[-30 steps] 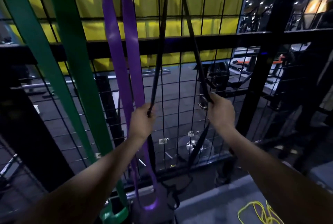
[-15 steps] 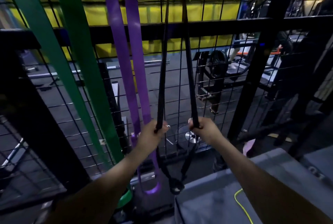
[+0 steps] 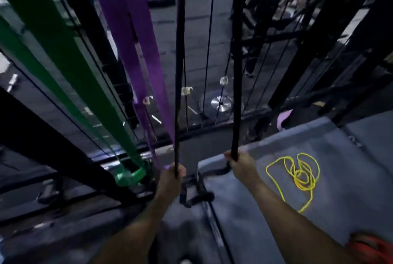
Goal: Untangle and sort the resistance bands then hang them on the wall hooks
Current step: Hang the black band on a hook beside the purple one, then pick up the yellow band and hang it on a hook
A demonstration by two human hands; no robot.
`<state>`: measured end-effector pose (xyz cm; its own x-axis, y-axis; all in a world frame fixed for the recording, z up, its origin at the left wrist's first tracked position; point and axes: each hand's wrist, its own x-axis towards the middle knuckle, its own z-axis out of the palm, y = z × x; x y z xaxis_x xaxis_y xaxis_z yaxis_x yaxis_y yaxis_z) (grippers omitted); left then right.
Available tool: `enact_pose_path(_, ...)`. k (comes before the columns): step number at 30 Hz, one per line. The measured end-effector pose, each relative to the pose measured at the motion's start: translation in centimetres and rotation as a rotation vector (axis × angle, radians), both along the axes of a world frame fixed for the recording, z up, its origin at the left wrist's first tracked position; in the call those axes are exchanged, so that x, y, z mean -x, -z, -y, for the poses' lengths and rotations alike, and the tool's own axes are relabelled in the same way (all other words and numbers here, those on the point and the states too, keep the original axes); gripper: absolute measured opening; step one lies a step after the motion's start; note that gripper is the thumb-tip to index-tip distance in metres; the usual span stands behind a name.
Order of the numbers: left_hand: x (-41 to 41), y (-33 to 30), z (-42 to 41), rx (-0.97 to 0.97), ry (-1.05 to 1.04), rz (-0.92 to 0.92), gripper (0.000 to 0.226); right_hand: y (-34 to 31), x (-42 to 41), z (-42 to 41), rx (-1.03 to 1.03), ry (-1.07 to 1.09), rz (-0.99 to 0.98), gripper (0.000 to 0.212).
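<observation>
**Fingers on the black band**

My left fingers point(image 3: 177, 171) curl round one strand of the black band point(image 3: 180, 72), my right fingers point(image 3: 238, 158) round the other. Both strands run taut, straight up the wire wall point(image 3: 209, 30). The purple band point(image 3: 136, 36) and green band point(image 3: 53, 36) hang to the left; a yellow band point(image 3: 297, 175) lies tangled on the grey mat point(image 3: 350, 178).

Open gap between taut black band strands point(image 3: 236, 72). Wire mesh wall point(image 3: 209, 30) blocks behind; hanging purple band point(image 3: 136, 36) and green band point(image 3: 63, 55) crowd left.
</observation>
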<state>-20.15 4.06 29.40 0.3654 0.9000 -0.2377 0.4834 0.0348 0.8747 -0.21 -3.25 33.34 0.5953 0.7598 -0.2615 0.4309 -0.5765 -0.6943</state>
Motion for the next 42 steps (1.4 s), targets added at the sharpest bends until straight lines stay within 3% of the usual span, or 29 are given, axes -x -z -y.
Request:
enact_pose_path(4,-0.2,6.1,2.8,0.113,0.0,-0.056,0.027,3.8,0.6,-1.5,-0.046,-0.095,-0.095,0.017)
enact_pose_path(7,-2.1,8.0,3.3,0.05,0.003,-0.054,0.013,5.9,1.1,-2.5,-0.142,-0.138,-0.12,0.015)
enact_pose_path(12,-4.6,10.2,2.1,0.047,-0.034,-0.07,0.014,11.2,-0.1,-1.6,0.059,-0.164,0.011,0.019)
enact_pose_path(17,-5.8,10.0,0.7,-0.055,-0.147,-0.146,0.022,12.1,-1.7,-1.3,0.008,0.035,0.152,0.024)
enact_pose_path(22,-8.4,8.2,-1.6,-0.077,-0.006,-0.053,0.048,10.9,-1.3,-2.9,-0.142,-0.094,-0.058,0.025)
enact_pose_path(26,-8.6,7.8,-1.7,-0.07,-0.038,-0.156,0.07,10.6,-2.6,-2.3,-0.121,-0.087,-0.067,0.038)
enact_pose_path(31,-8.8,7.2,1.8,-0.005,-0.127,-0.213,0.059,11.6,-5.3,1.3,-0.031,0.025,-0.109,0.041)
enact_pose_path(36,-12.4,8.8,6.1,0.037,0.051,-0.244,0.042,13.2,-8.7,5.9,0.058,0.105,-0.113,0.043)
enact_pose_path(42,-19.8,12.7,9.2,0.007,0.416,-0.312,0.045,16.8,-13.3,11.3,0.173,0.194,-0.084,0.045)
